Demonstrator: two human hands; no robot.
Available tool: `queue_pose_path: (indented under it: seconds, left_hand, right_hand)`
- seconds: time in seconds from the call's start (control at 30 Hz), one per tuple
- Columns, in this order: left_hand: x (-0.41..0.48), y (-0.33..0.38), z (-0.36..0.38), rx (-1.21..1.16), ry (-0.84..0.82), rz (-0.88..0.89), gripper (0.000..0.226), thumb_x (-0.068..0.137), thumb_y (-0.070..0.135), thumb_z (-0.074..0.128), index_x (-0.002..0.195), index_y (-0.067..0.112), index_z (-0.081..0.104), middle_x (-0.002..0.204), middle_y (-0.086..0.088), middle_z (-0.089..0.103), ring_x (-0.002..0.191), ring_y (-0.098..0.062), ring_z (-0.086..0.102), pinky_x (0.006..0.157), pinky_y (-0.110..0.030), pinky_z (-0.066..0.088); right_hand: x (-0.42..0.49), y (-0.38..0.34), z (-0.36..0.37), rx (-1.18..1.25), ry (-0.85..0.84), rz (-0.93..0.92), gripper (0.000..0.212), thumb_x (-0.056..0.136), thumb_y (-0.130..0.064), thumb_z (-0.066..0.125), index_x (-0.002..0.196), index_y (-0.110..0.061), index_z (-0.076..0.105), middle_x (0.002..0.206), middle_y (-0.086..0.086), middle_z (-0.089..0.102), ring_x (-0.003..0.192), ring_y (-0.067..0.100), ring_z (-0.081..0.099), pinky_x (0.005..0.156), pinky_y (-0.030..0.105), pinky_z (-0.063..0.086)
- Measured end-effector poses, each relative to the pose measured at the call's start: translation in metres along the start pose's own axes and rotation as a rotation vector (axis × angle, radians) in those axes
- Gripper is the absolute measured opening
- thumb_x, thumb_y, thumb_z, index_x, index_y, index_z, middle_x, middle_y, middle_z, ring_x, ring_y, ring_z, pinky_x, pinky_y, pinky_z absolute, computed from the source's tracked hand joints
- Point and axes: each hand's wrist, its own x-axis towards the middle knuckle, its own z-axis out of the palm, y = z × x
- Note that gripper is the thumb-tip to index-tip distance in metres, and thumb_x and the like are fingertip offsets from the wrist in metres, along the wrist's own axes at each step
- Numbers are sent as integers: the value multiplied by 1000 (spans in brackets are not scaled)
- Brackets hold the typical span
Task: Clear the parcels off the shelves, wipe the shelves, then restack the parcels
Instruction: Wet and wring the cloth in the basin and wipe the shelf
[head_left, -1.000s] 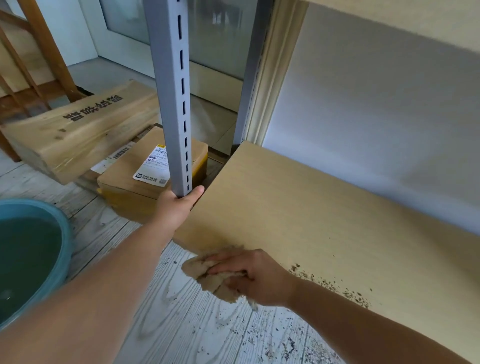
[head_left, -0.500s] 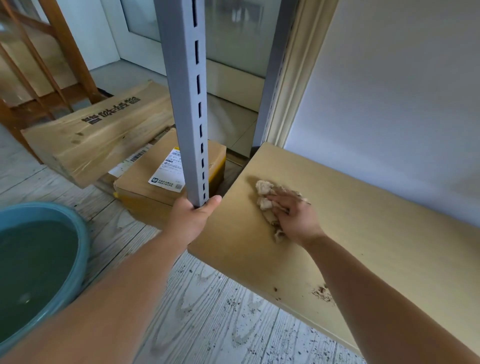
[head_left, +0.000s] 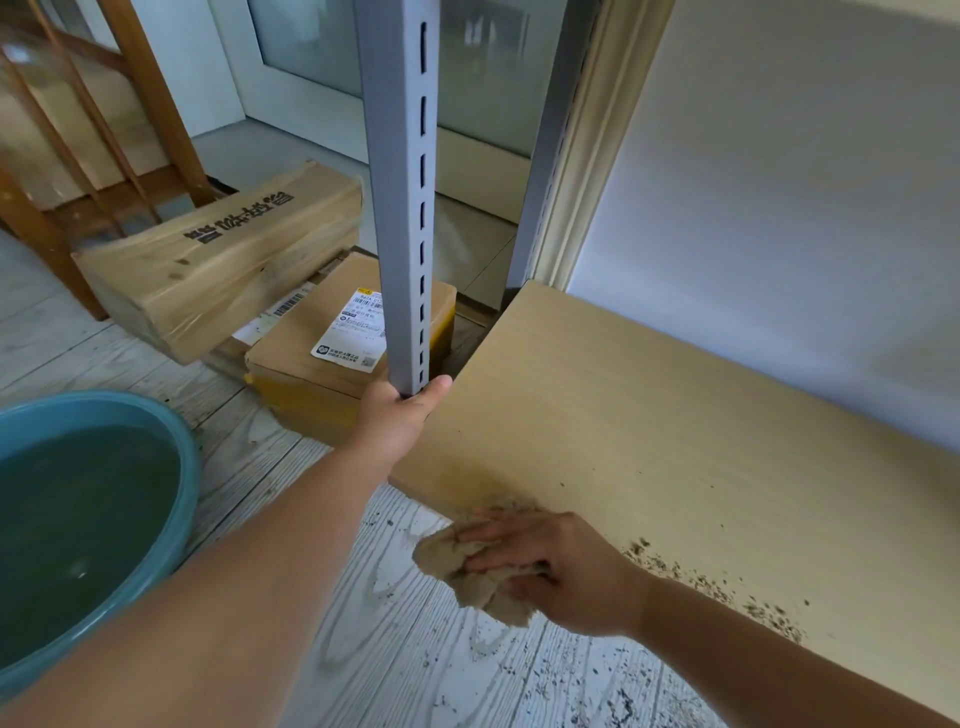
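A pale wooden shelf board (head_left: 675, 441) fills the right half of the view, with dark crumbs along its front edge. My right hand (head_left: 561, 566) holds a crumpled beige cloth (head_left: 467, 571) at that front edge, partly over the floor. My left hand (head_left: 397, 421) grips the foot of the grey slotted shelf post (head_left: 405, 208) at the board's left corner. Two cardboard parcels lie on the floor behind the post: a long box with black lettering (head_left: 223, 270) and a flatter box with a white label (head_left: 322, 353).
A blue basin of water (head_left: 171, 452) stands on the whitish plank floor at the left. Dirt specks are scattered on the floor below the shelf edge. A brown wooden frame (head_left: 145, 98) stands at the back left, a glass door behind the post, and a white wall behind the shelf.
My right hand has dragged the cloth from the back left of the board to its front edge, pushing crumbs forward. The left hand has kept its grip on the post.
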Motion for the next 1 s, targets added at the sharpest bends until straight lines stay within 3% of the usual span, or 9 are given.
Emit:
queue_pose_path:
  seconds: [0.13,0.23,0.27,0.33,0.5,0.6,0.8,0.9,1.0]
  left_hand:
    - [2,0,-1,15,-21,1,48,87,39,63,118,4,55,88,-4,58,82,-16,55,58,-21,37]
    - [2,-2,-2,32,-33,4,50,87,40,62,121,5,53,98,-7,61,90,-17,57,59,-20,37]
    - [0,-3,-1,35,-39,5,51,87,40,62,124,6,52,102,-7,61,95,-17,57,59,-19,37]
    - [0,-1,-1,46,-43,15,52,87,41,62,126,7,51,106,-6,61,97,-17,56,59,-18,36]
    - [3,-1,-5,87,-42,31,42,88,38,62,115,7,57,101,-9,63,81,-8,55,59,-19,38]
    - [0,2,-5,67,-45,29,43,88,38,62,119,8,56,105,-7,63,94,-16,57,64,-21,39]
    - [-6,9,-3,39,-5,2,45,88,36,62,122,7,53,106,-8,61,91,-16,55,59,-19,36]
    - [-8,6,5,8,87,6,45,88,35,62,120,5,51,106,-9,59,97,-22,56,60,-20,37]
    - [-21,-3,18,71,240,-10,49,88,43,58,118,6,47,108,-7,58,93,-22,57,60,-24,44]
  right_hand:
    - [15,4,-24,186,196,57,35,81,13,52,97,-10,73,124,-10,62,118,2,55,94,27,51]
    - [43,31,-42,28,481,308,38,86,0,56,110,-27,69,127,-12,58,120,4,52,104,17,39]
    - [50,37,-46,-15,503,443,33,90,-7,57,116,-27,66,133,-7,55,121,8,51,102,9,34]
    - [66,51,-46,-188,448,580,33,94,-19,53,125,-27,60,144,-1,45,133,17,41,109,18,28]
    - [78,43,-20,-308,247,237,33,85,-15,55,113,-24,70,132,-1,58,129,18,47,108,32,34]
    - [59,30,-4,-204,180,30,35,74,-4,61,101,-21,74,118,-5,67,120,4,49,107,30,31]
    - [35,12,1,-65,16,-33,35,75,0,61,103,-16,74,118,-4,67,120,0,50,108,28,37]
    - [22,-1,-16,124,107,41,32,80,3,58,105,-11,72,119,-8,65,115,-1,56,95,19,48]
    - [15,7,-63,287,457,249,40,86,14,53,96,-20,71,101,-10,68,70,-4,66,57,13,52]
